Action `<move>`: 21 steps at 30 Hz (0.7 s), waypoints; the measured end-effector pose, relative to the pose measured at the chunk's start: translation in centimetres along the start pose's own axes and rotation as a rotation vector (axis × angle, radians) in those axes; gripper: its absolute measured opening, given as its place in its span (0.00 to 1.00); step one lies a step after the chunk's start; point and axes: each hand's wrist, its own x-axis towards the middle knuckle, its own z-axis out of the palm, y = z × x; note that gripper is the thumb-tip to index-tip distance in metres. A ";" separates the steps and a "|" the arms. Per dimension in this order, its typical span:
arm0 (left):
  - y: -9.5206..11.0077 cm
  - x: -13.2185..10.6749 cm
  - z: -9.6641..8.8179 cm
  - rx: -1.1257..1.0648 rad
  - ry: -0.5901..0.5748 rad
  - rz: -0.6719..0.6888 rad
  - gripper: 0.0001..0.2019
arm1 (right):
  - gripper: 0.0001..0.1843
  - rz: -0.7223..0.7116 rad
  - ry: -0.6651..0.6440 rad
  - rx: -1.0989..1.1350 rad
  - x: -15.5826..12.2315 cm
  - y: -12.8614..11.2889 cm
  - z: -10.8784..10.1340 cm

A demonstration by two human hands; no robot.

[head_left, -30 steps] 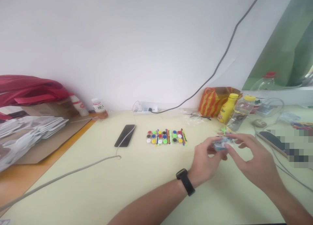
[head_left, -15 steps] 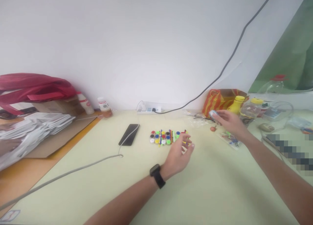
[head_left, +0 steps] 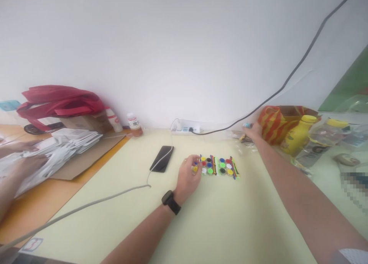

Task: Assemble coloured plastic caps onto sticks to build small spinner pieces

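My left hand (head_left: 189, 178), with a black watch on the wrist, curls its fingers around the left end of a row of small round discs (head_left: 210, 171) in several colours. Thin coloured strips (head_left: 235, 168) lie between and beside the disc groups. The fingers partly cover the leftmost discs. My right hand (head_left: 253, 131) reaches to the back of the table, beside a striped bag. It pinches a small blue-and-white object (head_left: 247, 125) whose kind I cannot make out. Just below that hand lie small clear plastic bits (head_left: 243, 148).
A black phone (head_left: 161, 159) with a cable lies left of the discs. A power strip (head_left: 186, 130) sits at the wall. The red-yellow bag (head_left: 270, 122) and a yellow bottle (head_left: 297, 135) stand right. Another person's hands (head_left: 30, 168) handle white packets (head_left: 76, 139) at left.
My left hand has gone from the right end of the discs to their left end. My right hand has moved farther back with the blue-and-white object. The view has turned left.
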 end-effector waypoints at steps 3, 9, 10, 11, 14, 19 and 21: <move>-0.4 -0.1 0.2 0.027 -0.003 0.040 0.10 | 0.24 -0.012 -0.024 -0.092 0.7 0.5 1.3; -0.8 0.1 0.1 0.031 0.014 0.097 0.11 | 0.20 -0.136 -0.130 -0.190 0.6 1.1 1.6; -0.8 0.1 0.1 0.033 0.018 0.103 0.11 | 0.19 -0.155 -0.126 -0.200 0.3 1.0 1.2; -0.8 0.1 0.1 0.036 0.020 0.109 0.11 | 0.18 -0.172 -0.117 -0.208 -0.1 1.0 0.7; -0.5 0.1 0.1 0.046 0.010 0.139 0.10 | 0.14 -0.218 -0.086 -0.221 -2.2 0.6 -1.1; 0.1 0.0 0.3 0.025 -0.024 0.201 0.06 | 0.11 -0.324 -0.223 -0.165 -9.7 0.3 -3.3; 0.3 -0.1 0.4 0.007 -0.042 0.216 0.06 | 0.09 -0.369 -0.326 -0.142 -13.3 0.4 -3.6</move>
